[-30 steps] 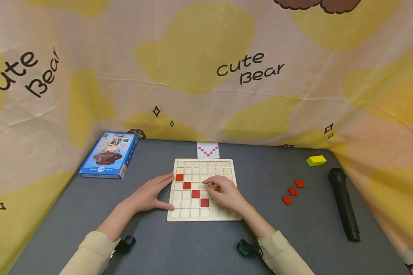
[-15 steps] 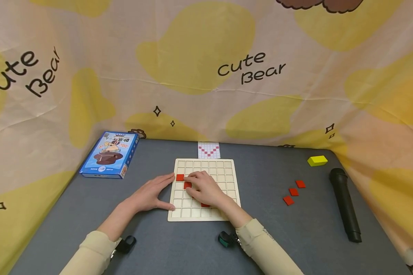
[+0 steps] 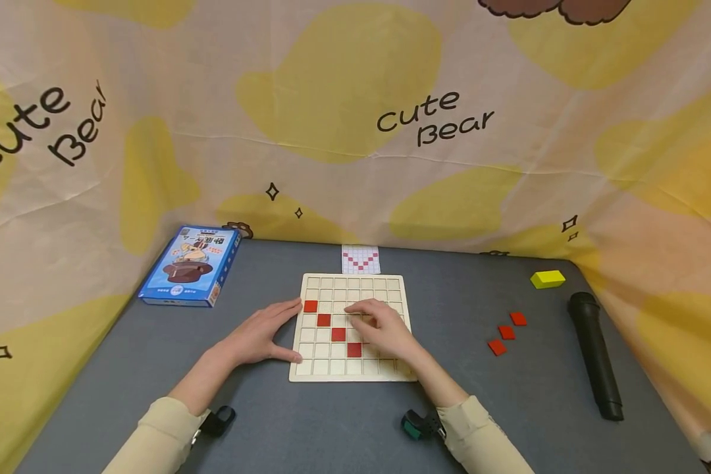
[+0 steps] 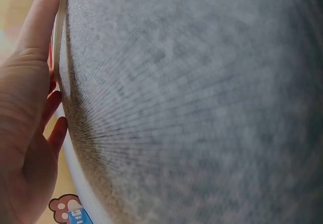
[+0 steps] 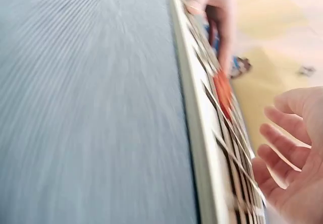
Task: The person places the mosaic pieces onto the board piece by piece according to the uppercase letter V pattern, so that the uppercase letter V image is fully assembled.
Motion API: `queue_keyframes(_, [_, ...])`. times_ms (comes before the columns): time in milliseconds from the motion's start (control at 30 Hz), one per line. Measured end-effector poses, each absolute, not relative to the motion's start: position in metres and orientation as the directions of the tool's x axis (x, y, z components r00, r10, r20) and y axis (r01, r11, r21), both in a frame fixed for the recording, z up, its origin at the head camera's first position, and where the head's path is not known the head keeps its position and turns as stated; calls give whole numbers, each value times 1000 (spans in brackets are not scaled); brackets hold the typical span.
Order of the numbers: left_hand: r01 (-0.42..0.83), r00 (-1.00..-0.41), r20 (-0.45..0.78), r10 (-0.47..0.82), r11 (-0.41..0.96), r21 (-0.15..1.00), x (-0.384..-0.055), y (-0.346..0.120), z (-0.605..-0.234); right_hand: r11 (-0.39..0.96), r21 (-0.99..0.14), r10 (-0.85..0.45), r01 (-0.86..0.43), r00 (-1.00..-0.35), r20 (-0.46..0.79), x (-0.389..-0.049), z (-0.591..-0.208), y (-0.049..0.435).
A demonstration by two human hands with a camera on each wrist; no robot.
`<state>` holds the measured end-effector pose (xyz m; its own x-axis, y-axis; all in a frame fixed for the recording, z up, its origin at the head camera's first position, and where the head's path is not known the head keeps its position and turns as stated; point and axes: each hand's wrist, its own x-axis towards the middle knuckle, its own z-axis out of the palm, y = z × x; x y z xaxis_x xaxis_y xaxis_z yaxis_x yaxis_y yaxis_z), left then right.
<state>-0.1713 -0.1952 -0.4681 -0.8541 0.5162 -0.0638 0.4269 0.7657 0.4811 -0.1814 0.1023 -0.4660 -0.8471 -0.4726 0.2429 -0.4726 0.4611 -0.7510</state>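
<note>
A cream grid board lies on the grey table, with several red square tiles in its cells along a diagonal that runs down to the right. My left hand rests at the board's left edge; its fingertips and thumb touch the rim. Over the board's centre right is my right hand, fingers loosely bent. In the right wrist view the right hand shows nothing between its fingers, beside the blurred red tiles. A small pattern card with a V of red squares lies behind the board.
Several loose red tiles lie in a slanted row to the right. Beyond them are a yellow block and a black microphone. At the back left lies a blue game box. A patterned cloth hangs behind the table.
My right hand moved left over the upper red tiles, then back right to the board's centre right, uncovering them. The tiles stay in the same cells. My left hand has kept its place.
</note>
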Motion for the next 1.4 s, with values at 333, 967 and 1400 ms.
queue_keyframes(333, [425,-859,-67,508,779,462,-171,-192,-467,442,-872,-289,-208,-954,81,-156,-454,193])
queue_keyframes(967, [443,-852,-50,521,769,461,-171,-192,-469,807,-513,-175,-292,-948,265,-114,-459,327])
queue_keyframes(1400, [421,-858,-58,511,763,491,-171,-193,-467,856,-435,-192,-280,-953,234,-116,-467,334])
